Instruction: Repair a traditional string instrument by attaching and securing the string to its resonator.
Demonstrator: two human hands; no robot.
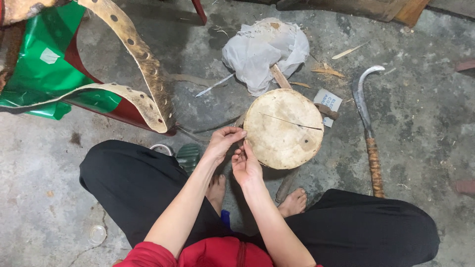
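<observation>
A pale round disc [284, 127] of hide or wood, with a thin crack line across it, lies on the concrete floor in front of my crossed legs. My left hand [223, 142] pinches its left rim from above with thumb and fingertips. Just below, my right hand [246, 167] curls its fingers against the same edge. Whether something thin is held between the fingers cannot be made out. A wooden stick [279, 76] pokes out from under the disc's far side.
A curved blade with a wrapped handle [368, 129] lies to the right. A white crumpled cloth [260, 49] sits behind the disc, a small paper card [329, 101] beside it. At upper left, a perforated hide strip [143, 59] drapes over a green sheet [44, 69].
</observation>
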